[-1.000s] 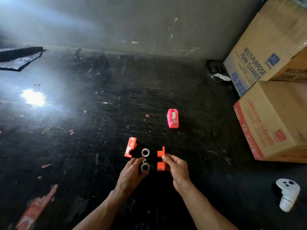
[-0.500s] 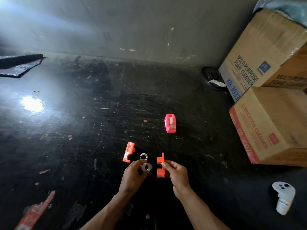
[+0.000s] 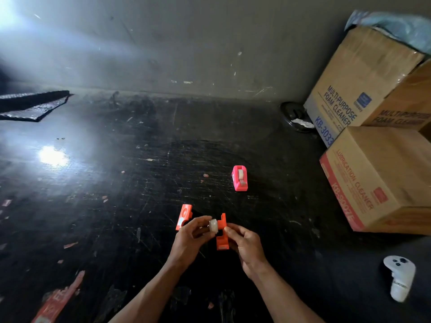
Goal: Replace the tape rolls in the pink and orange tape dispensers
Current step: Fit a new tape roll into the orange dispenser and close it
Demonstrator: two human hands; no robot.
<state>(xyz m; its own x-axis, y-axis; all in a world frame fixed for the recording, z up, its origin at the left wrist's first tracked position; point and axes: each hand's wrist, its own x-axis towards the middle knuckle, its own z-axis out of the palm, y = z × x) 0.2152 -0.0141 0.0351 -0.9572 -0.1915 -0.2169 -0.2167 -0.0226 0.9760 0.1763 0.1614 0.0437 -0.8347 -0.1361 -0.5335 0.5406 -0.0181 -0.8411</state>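
The orange tape dispenser is split in two halves. One half (image 3: pixel 184 216) lies on the black floor to the left. My right hand (image 3: pixel 245 243) grips the other half (image 3: pixel 221 231) and holds it upright. My left hand (image 3: pixel 190 241) pinches a small whitish tape roll (image 3: pixel 213 225) right against that half's left face. The second ring seen on the floor earlier is hidden behind my left hand. The pink tape dispenser (image 3: pixel 239 178) stands farther back on the floor, closed, with a roll inside.
Stacked cardboard boxes (image 3: pixel 377 164) fill the right side. A white controller (image 3: pixel 400 277) lies at the lower right. A dark round object (image 3: pixel 295 116) sits by the wall. A black mat (image 3: pixel 32 104) lies far left, and a red wrapper (image 3: pixel 58 299) at lower left.
My left hand has lifted the tape roll off the floor and brought it up against the orange half held in my right hand. The camera tilted slightly.
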